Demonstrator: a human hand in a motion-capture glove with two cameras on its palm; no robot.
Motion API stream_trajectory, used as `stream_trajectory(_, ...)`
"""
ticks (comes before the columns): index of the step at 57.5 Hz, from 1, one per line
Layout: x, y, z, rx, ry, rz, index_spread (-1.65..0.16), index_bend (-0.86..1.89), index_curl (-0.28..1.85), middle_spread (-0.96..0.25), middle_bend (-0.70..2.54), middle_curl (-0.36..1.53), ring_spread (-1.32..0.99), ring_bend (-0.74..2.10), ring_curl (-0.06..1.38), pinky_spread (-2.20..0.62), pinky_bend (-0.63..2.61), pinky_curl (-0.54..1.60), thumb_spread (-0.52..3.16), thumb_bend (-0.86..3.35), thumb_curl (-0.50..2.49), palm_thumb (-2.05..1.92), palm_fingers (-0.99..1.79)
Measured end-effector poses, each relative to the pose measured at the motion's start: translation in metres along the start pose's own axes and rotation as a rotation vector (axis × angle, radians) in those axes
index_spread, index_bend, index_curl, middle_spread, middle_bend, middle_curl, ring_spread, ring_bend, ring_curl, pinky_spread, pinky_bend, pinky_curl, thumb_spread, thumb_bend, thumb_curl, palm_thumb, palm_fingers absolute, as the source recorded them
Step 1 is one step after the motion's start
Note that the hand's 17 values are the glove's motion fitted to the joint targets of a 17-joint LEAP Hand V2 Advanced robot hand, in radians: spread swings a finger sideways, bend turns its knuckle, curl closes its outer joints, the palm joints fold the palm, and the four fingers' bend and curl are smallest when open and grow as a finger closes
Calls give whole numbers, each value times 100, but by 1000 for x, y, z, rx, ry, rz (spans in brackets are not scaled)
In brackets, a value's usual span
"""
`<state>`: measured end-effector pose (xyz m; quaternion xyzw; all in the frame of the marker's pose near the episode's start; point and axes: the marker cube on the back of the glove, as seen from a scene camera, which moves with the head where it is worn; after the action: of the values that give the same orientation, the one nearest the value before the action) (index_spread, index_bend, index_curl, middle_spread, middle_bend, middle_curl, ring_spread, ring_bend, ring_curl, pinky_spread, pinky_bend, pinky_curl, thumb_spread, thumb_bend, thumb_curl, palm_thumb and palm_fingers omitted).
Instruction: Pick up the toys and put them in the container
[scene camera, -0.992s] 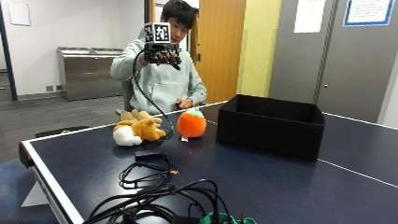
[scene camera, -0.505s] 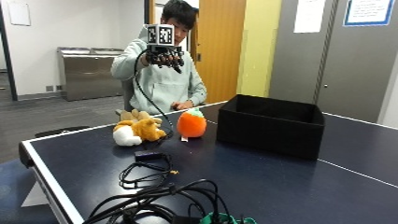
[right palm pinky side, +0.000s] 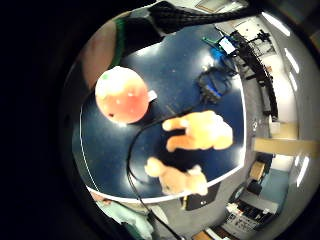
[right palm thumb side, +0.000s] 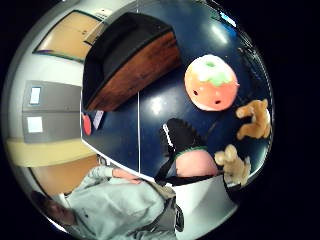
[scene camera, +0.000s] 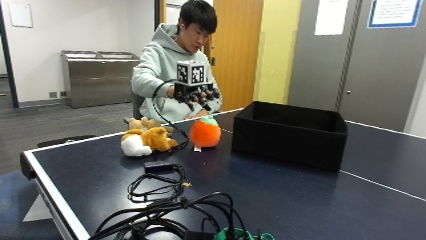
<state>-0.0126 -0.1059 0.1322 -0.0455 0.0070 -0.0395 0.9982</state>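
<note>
Three toys on my list, none yet in the black rectangular fabric container: one round orange plush fruit with a green leafy top directly below my spread, empty fingers, one tan-and-white plush dog lying further out to their thumbless side, and one smaller beige plush animal behind it, all on the dark blue table. Black-gloved right hand, hovering apart from every toy, has dropped from head height to chest height over the fruit since the previous entry; I judge grasping, carrying and releasing remain for each item.

No readable text, labels or numbers anywhere in view.
</note>
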Motion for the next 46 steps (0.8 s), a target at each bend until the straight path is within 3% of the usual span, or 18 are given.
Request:
stream_trajectory(13,-12,-28,92,-106,-82,109,-29,18,19,-1,8,18,4,21,20,5,102,38,131,3,34,28,-11)
stream_trajectory(20,-8,-31,101,-57,-16,141,-31,19,22,-2,11,15,3,48,25,1,106,37,129,9,38,44,20)
stream_trajectory(28,-7,-32,102,-27,-35,126,-31,11,20,-9,20,18,-15,86,36,-19,109,37,131,16,42,60,54)
stream_trajectory(37,-18,-26,101,-10,-49,95,-31,15,20,-18,34,26,-31,93,41,-33,111,39,121,18,50,73,72)
stream_trajectory(46,-33,-8,96,-122,-57,57,-34,20,23,-26,44,32,-40,98,44,-37,107,40,91,17,62,83,83)
